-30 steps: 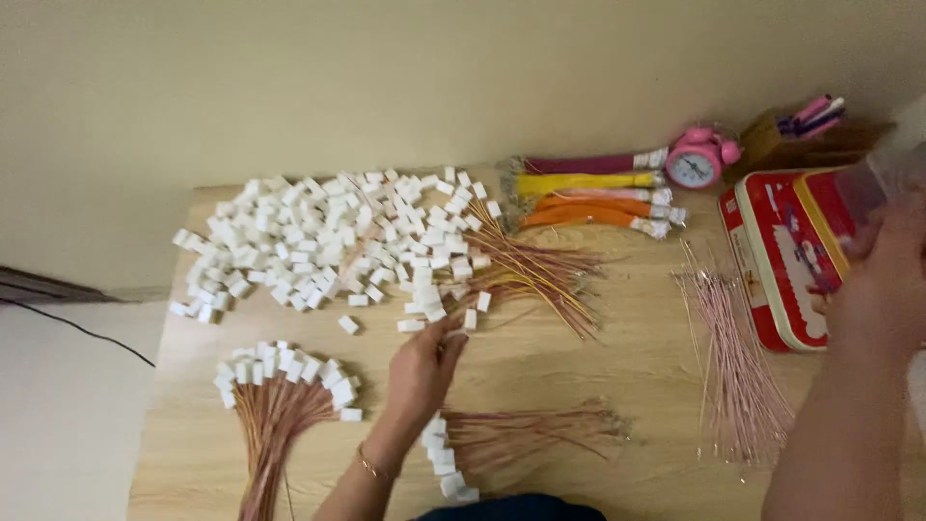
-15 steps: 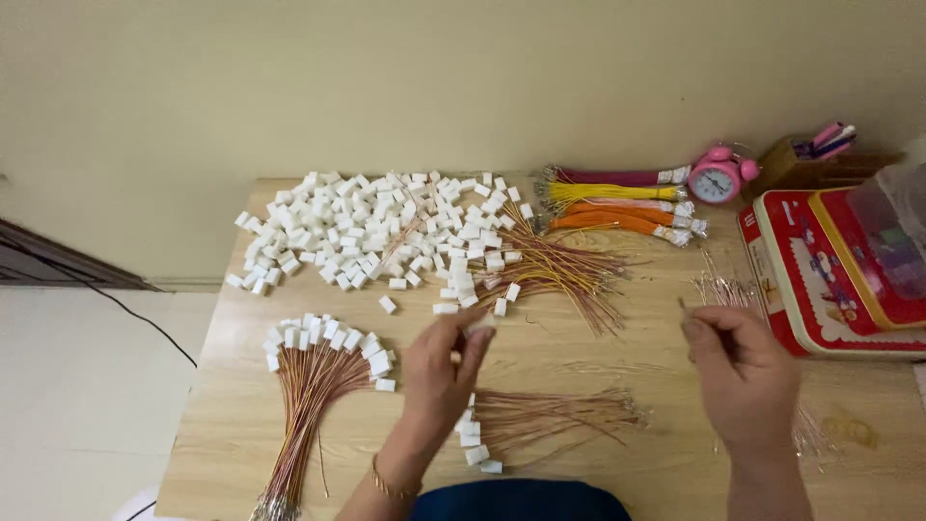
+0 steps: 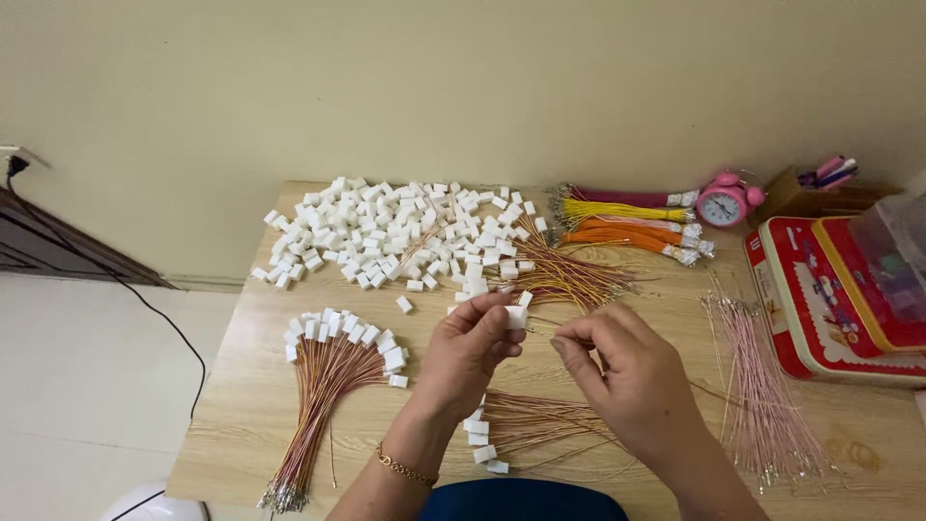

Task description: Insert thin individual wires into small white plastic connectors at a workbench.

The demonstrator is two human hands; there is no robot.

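Nearest the viewer, a small bundle of finished leads (image 3: 526, 425) lies on the wooden surface (image 3: 241, 405) between the two wrists, white plugs toward the left and thin wires fanning right. Just above it, the left hand (image 3: 468, 352) is raised, and a small white plastic connector (image 3: 517, 315) is pinched between its thumb and fingertips. The right hand (image 3: 617, 362) is held just beside it, its fingers (image 3: 579, 338) closed together on what appears to be a thin wire (image 3: 540, 331) aimed at the connector; the wire is too fine for the grip to be seen clearly.

The connector is judged to be light, rigid and smooth, so it is best held by its flat side walls, with the open end left free. The wire is judged to be very light and springy and easily bent, so it is best gripped close to its metal tip.

To the left, a larger fan of assembled leads (image 3: 328, 386) is spread on the surface. To the right, a sheaf of loose pink wires (image 3: 757, 386) lies near a red tin (image 3: 801, 318). Farther back, a heap of loose white connectors (image 3: 386, 232) is scattered, with a sheaf of brown-and-yellow wires at its right edge. At the far edge, coloured wire bundles (image 3: 617, 217) and a pink alarm clock (image 3: 723, 203) are set against the wall.
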